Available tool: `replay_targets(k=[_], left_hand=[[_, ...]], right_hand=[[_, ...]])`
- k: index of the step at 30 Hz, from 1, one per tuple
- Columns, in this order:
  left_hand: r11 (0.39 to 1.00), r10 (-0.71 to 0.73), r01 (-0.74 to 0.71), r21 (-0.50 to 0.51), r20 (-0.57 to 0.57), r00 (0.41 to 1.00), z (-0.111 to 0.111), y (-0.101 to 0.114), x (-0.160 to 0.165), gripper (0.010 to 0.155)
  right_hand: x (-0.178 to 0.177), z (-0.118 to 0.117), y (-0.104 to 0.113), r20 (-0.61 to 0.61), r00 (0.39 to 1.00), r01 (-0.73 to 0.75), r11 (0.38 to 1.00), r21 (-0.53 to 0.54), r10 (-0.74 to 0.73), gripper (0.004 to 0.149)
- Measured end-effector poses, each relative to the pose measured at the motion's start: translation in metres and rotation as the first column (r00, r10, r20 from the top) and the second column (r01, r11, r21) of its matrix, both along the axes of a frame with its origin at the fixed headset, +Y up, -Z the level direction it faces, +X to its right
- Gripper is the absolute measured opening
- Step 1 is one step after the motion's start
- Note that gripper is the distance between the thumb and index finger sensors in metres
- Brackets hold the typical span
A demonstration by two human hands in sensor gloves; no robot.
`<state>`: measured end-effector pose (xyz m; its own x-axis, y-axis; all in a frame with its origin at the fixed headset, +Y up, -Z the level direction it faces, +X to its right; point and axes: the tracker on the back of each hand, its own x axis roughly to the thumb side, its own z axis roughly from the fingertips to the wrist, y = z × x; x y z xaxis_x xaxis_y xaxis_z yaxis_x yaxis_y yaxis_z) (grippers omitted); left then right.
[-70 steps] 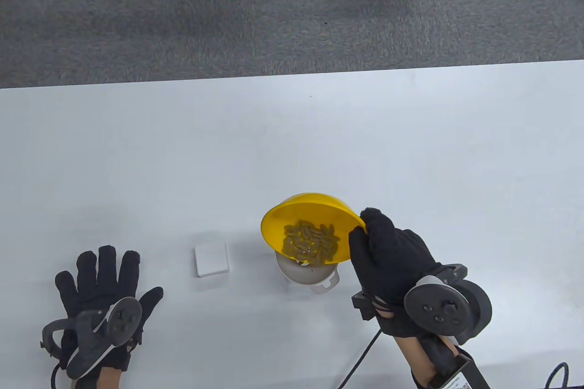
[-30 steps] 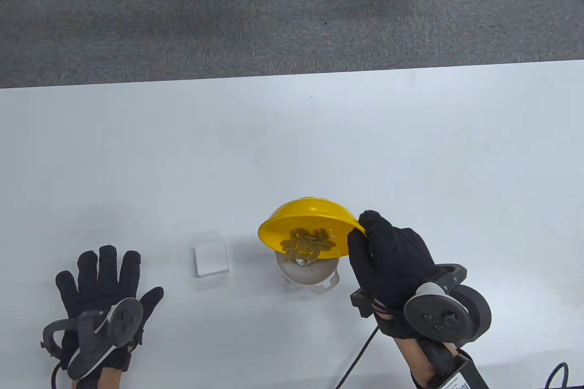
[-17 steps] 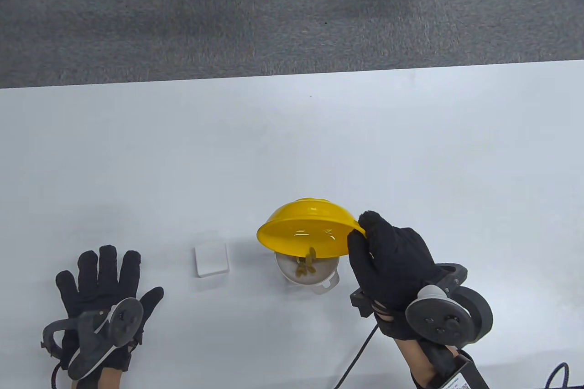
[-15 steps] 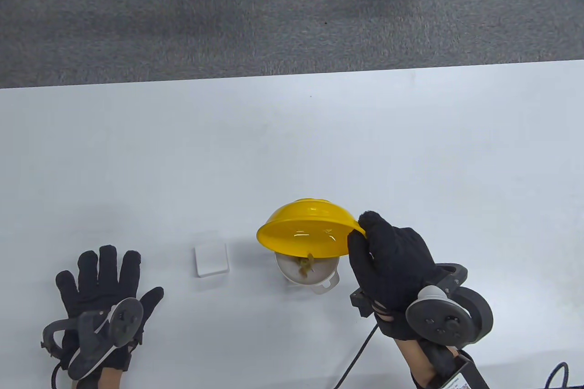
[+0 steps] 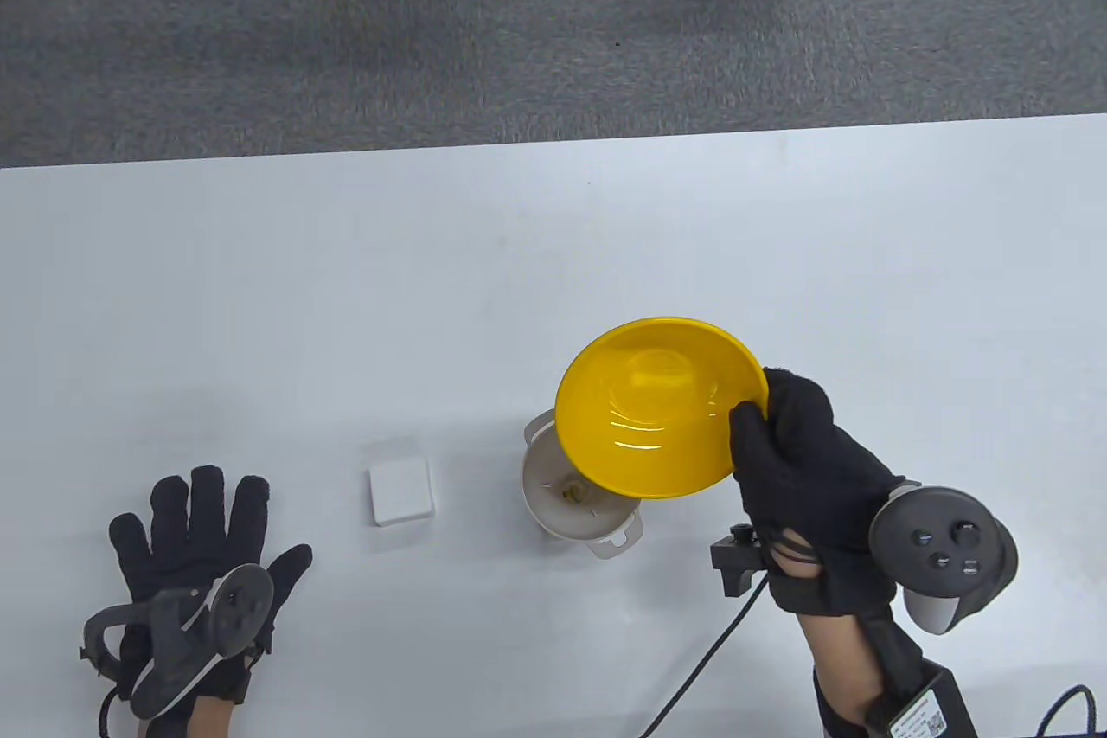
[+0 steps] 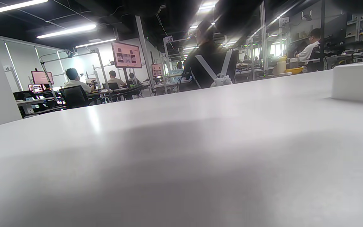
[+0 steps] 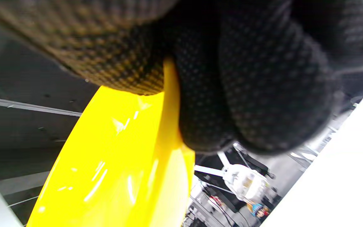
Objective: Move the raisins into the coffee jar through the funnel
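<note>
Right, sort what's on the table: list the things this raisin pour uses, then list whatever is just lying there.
In use:
- yellow bowl, now empty, gripped at its rim by the right hand
- white funnel, a few raisins at its throat
- coffee jar: hidden beneath the funnel

Lying about:
- small white square block
- left hand, flat on the table

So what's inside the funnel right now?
A few raisins sit at the white funnel's throat. The yellow bowl, gripped by the right hand, covers its far-right side; the jar underneath is hidden.
</note>
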<state>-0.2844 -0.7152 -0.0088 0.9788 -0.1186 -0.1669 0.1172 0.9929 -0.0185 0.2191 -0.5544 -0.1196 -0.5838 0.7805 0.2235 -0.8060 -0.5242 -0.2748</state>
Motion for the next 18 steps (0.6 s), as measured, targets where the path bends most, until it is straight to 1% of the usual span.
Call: replay_targets(k=[2,3,8,11,15,18], left_hand=[[1.000,0.000,0.000,0.000,0.002,1.000,0.000,0.000,0.000,0.085],[1.000,0.000,0.000,0.000,0.002,1.000,0.000,0.000,0.000,0.085],[1.000,0.000,0.000,-0.003,0.000,1.000,0.000,0.000,0.000,0.085],[1.000,0.004,-0.004,0.000,-0.002,1.000,0.000,0.000,-0.001,0.085],[1.000,0.007,-0.007,0.002,-0.005,1.000,0.000,0.000,-0.001,0.085],[1.000,0.008,-0.007,0.003,-0.005,1.000,0.001,0.000,-0.002,0.085]], right_hand=[[0.011,-0.010,-0.007,0.026,0.999,0.031,0.998,-0.056,-0.030,0.048],[0.013,-0.011,-0.009,0.030,0.999,0.035,0.997,-0.066,-0.033,0.048],[0.031,-0.034,-0.036,0.084,0.995,0.069,0.980,-0.189,-0.054,0.048],[0.038,-0.042,-0.051,0.117,0.993,0.055,0.969,-0.241,-0.027,0.048],[0.047,-0.052,-0.078,0.157,0.986,0.002,0.944,-0.329,0.053,0.048],[0.051,-0.056,-0.095,0.163,0.980,-0.041,0.918,-0.394,0.114,0.048]])
